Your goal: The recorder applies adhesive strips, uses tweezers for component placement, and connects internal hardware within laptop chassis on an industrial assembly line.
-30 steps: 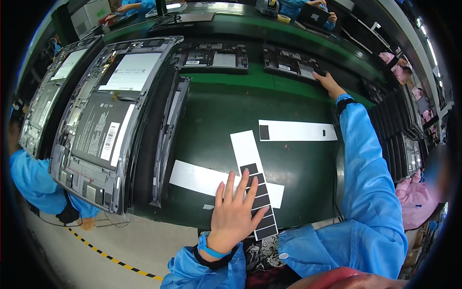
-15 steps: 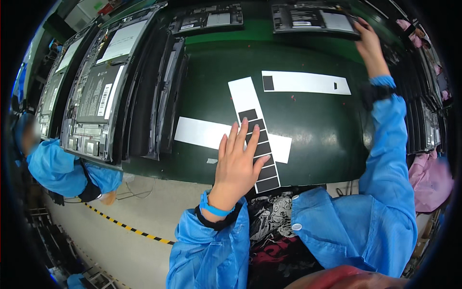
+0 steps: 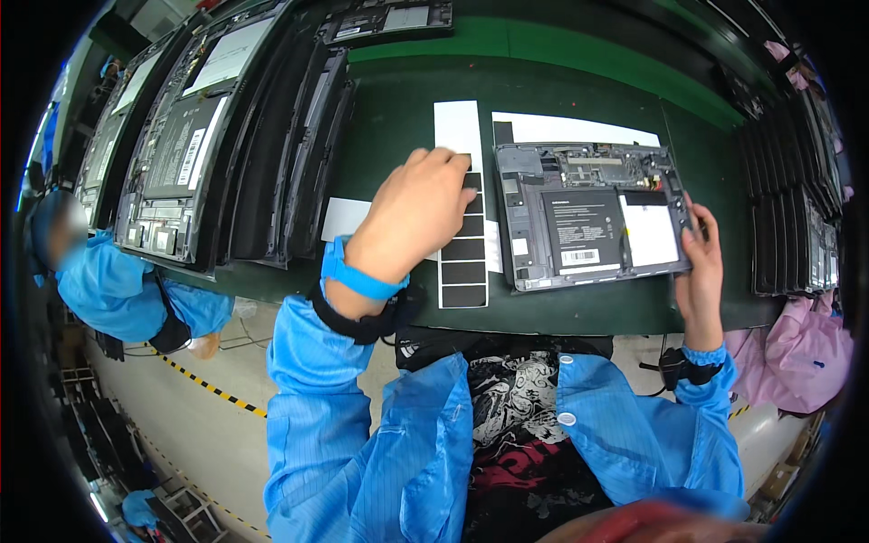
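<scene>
Head view: the left hand (image 3: 418, 214) lies flat, fingers spread, on a white strip of black pads (image 3: 463, 237), hiding its middle. At three o'clock, the right hand (image 3: 699, 262) grips the opened device's (image 3: 593, 214) right edge on the green tabletop (image 3: 398, 118); its fingertips are partly hidden.

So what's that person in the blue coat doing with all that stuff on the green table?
The person's right hand holds the right edge of an opened laptop base, its insides showing, lying on the green table. The left hand rests on a white strip of black stickers beside it. More opened laptops lie at the left.
</scene>
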Tool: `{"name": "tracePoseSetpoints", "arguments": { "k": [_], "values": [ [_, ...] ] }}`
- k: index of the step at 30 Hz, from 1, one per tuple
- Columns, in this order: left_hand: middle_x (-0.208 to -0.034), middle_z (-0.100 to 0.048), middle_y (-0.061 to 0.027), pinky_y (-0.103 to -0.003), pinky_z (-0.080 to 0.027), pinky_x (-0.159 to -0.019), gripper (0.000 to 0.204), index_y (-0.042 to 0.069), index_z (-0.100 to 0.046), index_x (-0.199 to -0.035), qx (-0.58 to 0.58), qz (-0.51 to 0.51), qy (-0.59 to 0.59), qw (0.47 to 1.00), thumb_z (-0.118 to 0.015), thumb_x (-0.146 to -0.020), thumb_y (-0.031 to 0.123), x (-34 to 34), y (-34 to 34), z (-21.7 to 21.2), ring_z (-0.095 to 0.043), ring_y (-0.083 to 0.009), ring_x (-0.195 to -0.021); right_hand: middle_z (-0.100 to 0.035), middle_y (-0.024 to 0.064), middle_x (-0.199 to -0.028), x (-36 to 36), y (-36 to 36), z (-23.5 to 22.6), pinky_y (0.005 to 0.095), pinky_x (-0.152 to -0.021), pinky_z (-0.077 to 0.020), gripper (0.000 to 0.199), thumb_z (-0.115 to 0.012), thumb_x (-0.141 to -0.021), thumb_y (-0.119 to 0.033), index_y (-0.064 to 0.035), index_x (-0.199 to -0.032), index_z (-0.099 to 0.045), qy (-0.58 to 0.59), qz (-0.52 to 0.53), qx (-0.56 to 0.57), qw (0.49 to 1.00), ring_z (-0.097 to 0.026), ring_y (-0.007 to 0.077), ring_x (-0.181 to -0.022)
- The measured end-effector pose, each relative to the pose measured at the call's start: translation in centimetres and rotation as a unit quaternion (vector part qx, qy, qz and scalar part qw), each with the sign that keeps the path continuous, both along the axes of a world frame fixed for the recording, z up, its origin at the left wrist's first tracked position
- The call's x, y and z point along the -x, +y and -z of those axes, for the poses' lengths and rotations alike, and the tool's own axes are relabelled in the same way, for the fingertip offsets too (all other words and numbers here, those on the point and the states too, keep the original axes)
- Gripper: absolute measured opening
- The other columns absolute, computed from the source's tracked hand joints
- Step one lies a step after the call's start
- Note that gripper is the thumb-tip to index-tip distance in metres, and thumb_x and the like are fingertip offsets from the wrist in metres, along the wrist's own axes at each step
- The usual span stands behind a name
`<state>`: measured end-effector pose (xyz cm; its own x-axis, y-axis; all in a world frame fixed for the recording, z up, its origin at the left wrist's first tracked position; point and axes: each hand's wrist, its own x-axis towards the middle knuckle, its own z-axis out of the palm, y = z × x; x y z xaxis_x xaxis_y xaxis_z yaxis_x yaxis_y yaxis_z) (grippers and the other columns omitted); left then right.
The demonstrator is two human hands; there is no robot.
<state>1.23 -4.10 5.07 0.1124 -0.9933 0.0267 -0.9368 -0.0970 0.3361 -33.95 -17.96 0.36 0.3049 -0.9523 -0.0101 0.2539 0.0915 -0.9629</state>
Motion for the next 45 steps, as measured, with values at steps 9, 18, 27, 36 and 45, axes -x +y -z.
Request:
{"name": "tracePoseSetpoints", "arguments": {
  "k": [9,18,27,36,45],
  "values": [
    [-0.144,-0.043,-0.0178,-0.042,-0.033,-0.111,0.04,0.005,-0.055,-0.13,0.061,0.129,0.083,0.986,-0.051,-0.096,0.024,-2.3,-6.1,3.8,-0.038,-0.0346,-0.135,-0.068,0.0166,-0.108,-4.0,-3.8,-6.1,0.0281,-0.08,-0.0519,0.026,-0.054,-0.099,-0.02,0.0032,-0.109,-0.06,0.219,-0.075,0.242,0.942,-0.067,0.0153,-0.081],
    [-0.146,-0.04,-0.0178,-0.049,-0.027,-0.112,0.059,0.016,-0.06,-0.13,0.032,0.083,0.03,0.996,-0.046,-0.092,0.06,-2.5,-6.3,4.2,-0.03,-0.041,-0.137,-0.069,0.0181,-0.097,-18.7,-5.8,-4.6,0.0297,-0.081,-0.0534,0.038,-0.055,-0.098,-0.03,0.0065,-0.108,-0.06,0.16,-0.211,0.069,0.962,-0.068,0.0198,-0.089],
    [-0.148,-0.039,-0.0154,-0.049,-0.028,-0.112,0.058,0.018,-0.056,-0.134,0.049,0.09,0.016,0.995,-0.044,-0.095,0.058,-2.8,-6.1,4.3,-0.03,-0.0396,-0.138,-0.068,0.0073,-0.084,-20.6,-6.8,-2.8,0.0262,-0.072,-0.0497,0.037,-0.061,-0.094,-0.033,0.0011,-0.104,-0.069,0.309,-0.207,0.142,0.917,-0.062,0.0113,-0.076],
    [-0.148,-0.04,-0.0134,-0.051,-0.026,-0.111,0.06,0.017,-0.057,-0.133,0.057,0.083,0.017,0.995,-0.044,-0.093,0.06,-2.7,-6.6,4.8,-0.029,-0.0392,-0.139,-0.072,0.0112,-0.084,-20.7,-7.1,-1.5,0.0251,-0.071,-0.0537,0.032,-0.068,-0.088,-0.023,0.0058,-0.1,-0.069,0.277,-0.186,0.212,0.918,-0.068,0.0139,-0.077],
    [-0.154,-0.028,-0.0169,-0.062,-0.008,-0.112,0.063,0.024,-0.062,-0.129,0.026,0.044,0.077,0.996,-0.04,-0.09,0.069,-2.5,-6.7,5.0,-0.013,-0.0427,-0.144,-0.071,0.0133,-0.087,-20.1,-6.8,-1.5,0.0263,-0.072,-0.0539,0.026,-0.067,-0.089,-0.018,0.0044,-0.102,-0.068,0.218,-0.179,0.234,0.931,-0.069,0.0165,-0.079]
  ]
}}
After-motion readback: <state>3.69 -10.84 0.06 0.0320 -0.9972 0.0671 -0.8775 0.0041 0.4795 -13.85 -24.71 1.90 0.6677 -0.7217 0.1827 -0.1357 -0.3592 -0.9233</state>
